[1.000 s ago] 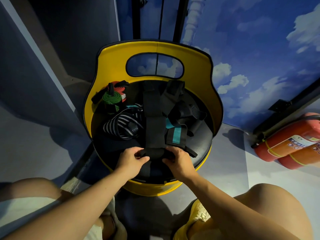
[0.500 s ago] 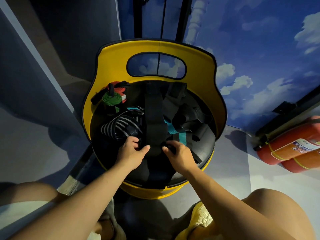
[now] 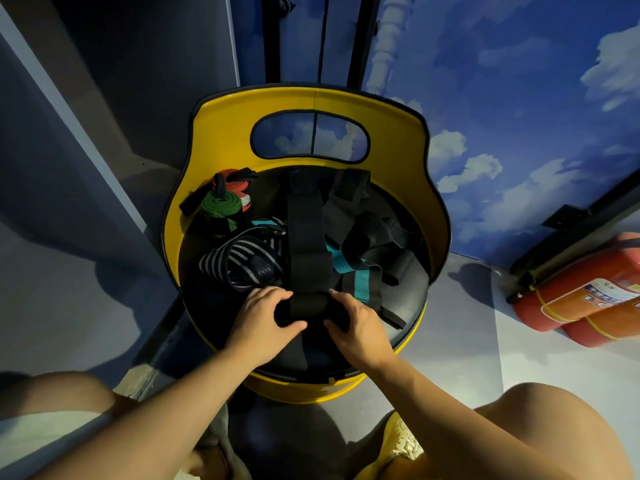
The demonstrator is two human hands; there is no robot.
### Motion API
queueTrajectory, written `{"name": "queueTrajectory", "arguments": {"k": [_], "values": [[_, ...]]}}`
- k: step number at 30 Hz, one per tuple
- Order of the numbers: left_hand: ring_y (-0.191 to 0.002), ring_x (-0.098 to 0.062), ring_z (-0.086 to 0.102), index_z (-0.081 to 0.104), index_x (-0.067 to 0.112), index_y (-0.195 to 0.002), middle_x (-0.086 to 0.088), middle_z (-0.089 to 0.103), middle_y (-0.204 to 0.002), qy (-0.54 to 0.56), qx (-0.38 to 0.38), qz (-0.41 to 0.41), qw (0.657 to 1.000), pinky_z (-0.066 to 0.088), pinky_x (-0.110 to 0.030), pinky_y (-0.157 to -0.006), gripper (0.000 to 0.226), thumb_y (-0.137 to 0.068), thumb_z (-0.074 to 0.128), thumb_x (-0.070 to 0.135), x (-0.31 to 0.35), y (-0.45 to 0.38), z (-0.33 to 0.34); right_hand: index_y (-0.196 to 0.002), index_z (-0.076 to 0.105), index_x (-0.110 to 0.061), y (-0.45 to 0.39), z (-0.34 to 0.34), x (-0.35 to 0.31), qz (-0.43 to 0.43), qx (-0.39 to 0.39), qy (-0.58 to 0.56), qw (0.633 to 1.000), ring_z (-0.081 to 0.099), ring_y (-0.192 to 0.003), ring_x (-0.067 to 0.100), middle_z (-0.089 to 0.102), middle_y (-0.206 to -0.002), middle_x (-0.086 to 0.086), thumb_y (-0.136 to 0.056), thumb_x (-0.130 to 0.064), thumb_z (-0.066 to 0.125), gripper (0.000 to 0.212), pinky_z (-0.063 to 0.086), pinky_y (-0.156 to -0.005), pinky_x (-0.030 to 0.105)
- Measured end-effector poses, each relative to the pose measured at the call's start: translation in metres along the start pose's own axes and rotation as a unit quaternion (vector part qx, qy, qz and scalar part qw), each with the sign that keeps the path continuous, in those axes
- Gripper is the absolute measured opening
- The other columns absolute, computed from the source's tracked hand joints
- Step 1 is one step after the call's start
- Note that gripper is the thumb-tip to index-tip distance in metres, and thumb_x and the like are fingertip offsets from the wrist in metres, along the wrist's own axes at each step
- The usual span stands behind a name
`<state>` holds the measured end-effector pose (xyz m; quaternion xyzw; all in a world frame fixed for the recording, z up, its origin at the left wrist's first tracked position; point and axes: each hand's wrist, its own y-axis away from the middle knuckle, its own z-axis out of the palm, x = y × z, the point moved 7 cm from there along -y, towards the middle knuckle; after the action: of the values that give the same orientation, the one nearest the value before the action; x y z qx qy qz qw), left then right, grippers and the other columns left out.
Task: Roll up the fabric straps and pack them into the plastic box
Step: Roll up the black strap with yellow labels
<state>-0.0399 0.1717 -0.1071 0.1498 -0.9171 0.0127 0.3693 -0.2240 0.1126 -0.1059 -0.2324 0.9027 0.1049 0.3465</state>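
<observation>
A long black fabric strap [image 3: 305,237] lies stretched away from me across the black seat of a yellow chair [image 3: 311,98]. Its near end is a thick roll. My left hand [image 3: 263,320] grips the roll's left side and my right hand [image 3: 356,323] grips its right side. Beside it lie a black-and-white striped strap [image 3: 242,261], a black and teal strap [image 3: 360,282], more black straps [image 3: 381,233] and a green, red and black rolled bundle [image 3: 225,202]. No plastic box is in view.
The yellow chair back curves round the far side of the seat. Red fire extinguishers [image 3: 581,299] lie on the grey floor to the right. A blue cloud-painted wall [image 3: 519,98] is behind. My knees [image 3: 540,420] frame the bottom.
The roll under my hands has grown thicker and moved a little farther up the strap. Both hands stayed on its two sides.
</observation>
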Motion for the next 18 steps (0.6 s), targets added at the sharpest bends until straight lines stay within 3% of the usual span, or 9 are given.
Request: {"name": "queueTrajectory", "arguments": {"k": [4,8,11,14,18], "values": [[-0.121,-0.017,0.053,0.060,0.027,-0.133,0.003,0.055,-0.125,0.019,-0.001,-0.043,0.999,0.042,-0.029,-0.101,0.047,-0.088,0.076,0.032,-0.002,0.001,-0.001,-0.140,0.057,-0.021,-0.005,-0.004,0.003,0.045,0.009,-0.033,0.998,0.061,-0.119,0.014,0.067,-0.130,-0.002,-0.092,-0.018,0.072,0.051,0.040,-0.093,0.008],[-0.113,-0.012,0.058,0.064,0.025,-0.128,0.007,0.063,-0.119,0.055,-0.023,-0.068,0.996,0.044,-0.023,-0.092,0.041,-0.089,0.075,0.033,-0.008,0.004,0.002,-0.140,0.058,-0.017,0.003,-0.009,-0.004,0.037,-0.015,-0.026,0.999,0.061,-0.112,0.010,0.067,-0.126,-0.001,-0.096,-0.020,0.067,0.045,0.034,-0.079,-0.005],[-0.103,-0.009,0.058,0.066,0.020,-0.127,0.006,0.062,-0.114,0.068,-0.032,-0.084,0.994,0.040,-0.019,-0.083,0.038,-0.092,0.072,0.032,-0.009,0.005,0.005,-0.137,0.060,-0.015,0.003,-0.005,-0.006,0.030,-0.040,-0.016,0.999,0.057,-0.105,0.008,0.064,-0.119,-0.003,-0.102,-0.024,0.058,0.036,0.037,-0.074,-0.001],[-0.112,-0.017,0.059,0.066,0.013,-0.128,0.002,0.060,-0.122,0.070,-0.023,-0.115,0.991,0.041,-0.024,-0.088,0.041,-0.096,0.066,0.038,-0.011,-0.004,0.006,-0.133,0.063,-0.012,-0.012,-0.002,-0.001,0.057,-0.038,-0.002,0.998,0.059,-0.107,0.024,0.061,-0.115,0.008,-0.104,-0.033,0.053,0.037,0.037,-0.077,0.018],[-0.128,-0.022,0.055,0.063,0.012,-0.134,-0.004,0.061,-0.137,0.073,0.002,-0.162,0.984,0.042,-0.030,-0.102,0.051,-0.097,0.061,0.047,-0.011,-0.014,0.005,-0.124,0.067,-0.009,-0.028,-0.003,0.001,0.107,0.003,-0.039,0.994,0.062,-0.099,0.020,0.069,-0.112,0.008,-0.102,-0.031,0.058,0.032,0.036,-0.068,0.012]]}}
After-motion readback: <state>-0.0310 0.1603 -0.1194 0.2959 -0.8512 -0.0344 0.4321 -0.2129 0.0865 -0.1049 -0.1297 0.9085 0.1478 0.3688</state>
